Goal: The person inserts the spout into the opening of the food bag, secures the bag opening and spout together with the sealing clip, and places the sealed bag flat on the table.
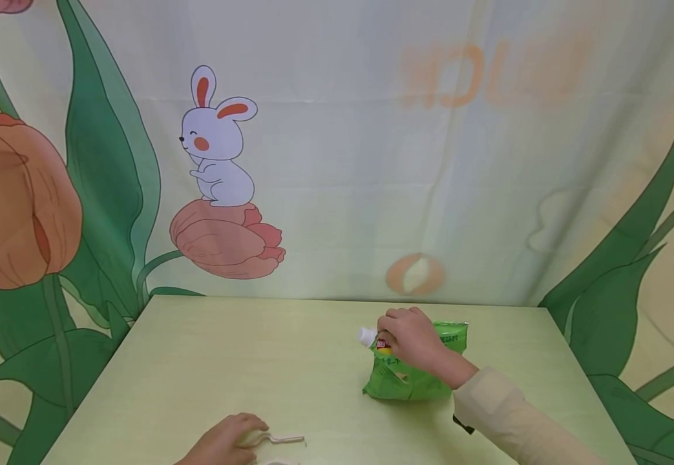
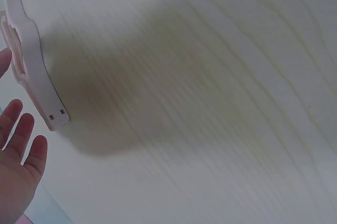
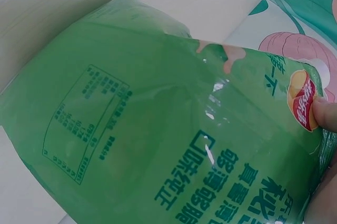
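Note:
In the head view, my right hand [image 1: 413, 339] grips the upper edge of a green chip bag [image 1: 409, 381] on the table. A white cap-like piece [image 1: 367, 336] sticks out by the bag's upper left corner; how it joins the bag is hidden. The right wrist view shows the thumb [image 3: 326, 114] on the printed label of the bag [image 3: 121, 108]. My left hand [image 1: 229, 442] is low in the head view, beside a pale clip [image 1: 286, 440]. In the left wrist view its fingers [image 2: 36, 155] are spread next to the slim, hinged-looking clip [image 2: 32, 50], not curled round it.
The pale table [image 1: 243, 361] reaches back to a curtain [image 1: 337, 161] printed with tulips and a rabbit. Another whitish thing [image 1: 280, 462] is cut off at the bottom of the head view. Something dark [image 1: 463, 424] shows under my right sleeve [image 1: 517, 413].

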The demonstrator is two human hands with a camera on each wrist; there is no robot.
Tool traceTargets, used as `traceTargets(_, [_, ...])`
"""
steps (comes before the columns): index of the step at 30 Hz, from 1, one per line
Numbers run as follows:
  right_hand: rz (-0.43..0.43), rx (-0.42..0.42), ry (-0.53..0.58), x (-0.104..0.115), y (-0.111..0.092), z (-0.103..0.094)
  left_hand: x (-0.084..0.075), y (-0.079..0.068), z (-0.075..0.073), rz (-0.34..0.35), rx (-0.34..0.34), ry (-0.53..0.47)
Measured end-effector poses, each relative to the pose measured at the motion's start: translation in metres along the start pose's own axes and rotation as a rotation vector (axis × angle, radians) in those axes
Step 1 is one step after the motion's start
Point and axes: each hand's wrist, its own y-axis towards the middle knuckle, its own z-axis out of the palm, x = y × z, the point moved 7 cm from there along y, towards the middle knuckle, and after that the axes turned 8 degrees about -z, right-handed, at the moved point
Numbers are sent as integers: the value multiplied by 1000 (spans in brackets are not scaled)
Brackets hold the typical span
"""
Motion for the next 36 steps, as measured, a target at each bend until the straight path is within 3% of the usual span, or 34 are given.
traceTargets(4, [-2,-12,7,0,0,-1,4,1,4,-8,34,-16])
traceTargets(12, [-10,-36,7,-1,-1,-1,5,-1,6,108,-11,40])
traceTargets(27, [-21,-124,54,-4,-3,-3,8,-5,10,127,7,-17])
traceTargets(36, [-24,-140,73,-5,-3,-4,5,-4,11,152,-19,61])
